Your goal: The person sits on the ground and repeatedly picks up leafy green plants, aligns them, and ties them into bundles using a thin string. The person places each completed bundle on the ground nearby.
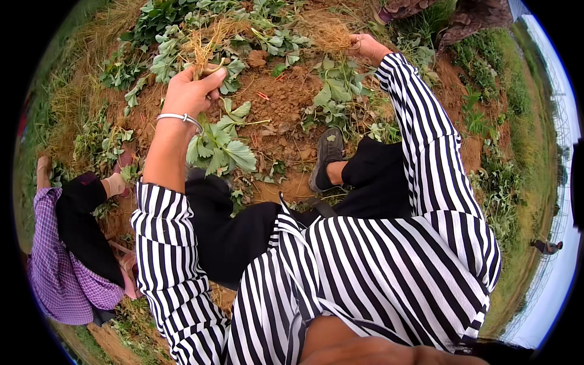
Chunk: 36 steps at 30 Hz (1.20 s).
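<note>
My left hand (196, 91), with a silver bangle at its wrist, is closed round the stem base of an uprooted strawberry plant (220, 148). Straw-coloured roots stick up above the fist, and the toothed green leaves hang below it. Farther right, the fingers of my right hand (368, 48) pinch another strawberry plant (329, 36) at its tangle of fine, dry-looking roots. Green leaves (338, 85) lie just beneath that hand; whether all belong to the held plant I cannot tell. Both hands are raised over brown, crumbly soil (277, 115).
Loose leafy plants (280, 42) lie strewn over the far soil. Small red bits (262, 96) lie between my hands. My dark shoe (327, 159) rests on the ground. A person in purple checks (73, 261) is close at left; another person's patterned clothing (477, 21) shows far right.
</note>
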### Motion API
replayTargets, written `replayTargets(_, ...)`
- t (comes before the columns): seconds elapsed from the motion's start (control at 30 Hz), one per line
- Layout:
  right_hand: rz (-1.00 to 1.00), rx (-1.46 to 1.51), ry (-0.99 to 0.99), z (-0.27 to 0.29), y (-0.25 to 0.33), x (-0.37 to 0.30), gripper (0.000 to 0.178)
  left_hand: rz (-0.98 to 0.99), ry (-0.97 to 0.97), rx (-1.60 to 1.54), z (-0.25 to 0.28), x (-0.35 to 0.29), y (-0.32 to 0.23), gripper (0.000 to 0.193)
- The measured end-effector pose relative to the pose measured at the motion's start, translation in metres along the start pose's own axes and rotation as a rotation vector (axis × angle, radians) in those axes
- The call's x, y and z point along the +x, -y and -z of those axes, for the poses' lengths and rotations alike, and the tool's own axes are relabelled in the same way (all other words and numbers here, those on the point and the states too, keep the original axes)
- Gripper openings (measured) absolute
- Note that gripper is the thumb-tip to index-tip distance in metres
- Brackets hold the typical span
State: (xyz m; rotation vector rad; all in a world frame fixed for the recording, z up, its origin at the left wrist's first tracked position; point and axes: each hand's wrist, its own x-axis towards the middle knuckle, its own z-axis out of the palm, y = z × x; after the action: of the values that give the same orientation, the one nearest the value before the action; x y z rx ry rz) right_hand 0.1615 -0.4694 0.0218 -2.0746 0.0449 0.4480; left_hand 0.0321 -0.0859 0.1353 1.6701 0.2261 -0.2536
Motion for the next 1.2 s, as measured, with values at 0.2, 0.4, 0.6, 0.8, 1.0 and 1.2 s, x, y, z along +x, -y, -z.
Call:
replayTargets(0.2,0.233,0.489,0.213,-0.010,0.071,-0.070,0.015,-0.045,0.078,-0.034,-0.024,0.012,0.003,0.018)
replayTargets(0.4,0.232,0.584,0.172,-0.061,0.082,-0.094,0.019,-0.106,0.100,-0.121,-0.041,0.001,0.001,0.019)
replayTargets(0.6,0.259,0.223,-0.090,-0.096,0.116,-0.103,0.025,-0.105,0.113,-0.017,-0.044,-0.015,-0.005,0.021)
replayTargets(0.8,0.444,0.085,-0.205,-0.107,0.119,-0.095,0.027,-0.017,0.112,-0.164,-0.060,0.010,0.004,0.026)
replayTargets(1.0,0.453,0.177,-0.084,-0.128,0.137,-0.095,0.019,0.000,0.008,-0.219,-0.064,0.016,0.007,0.023)
replayTargets(1.2,0.360,0.421,0.047,-0.104,0.134,-0.102,0.024,0.023,0.072,-0.249,-0.056,0.014,0.002,0.020)
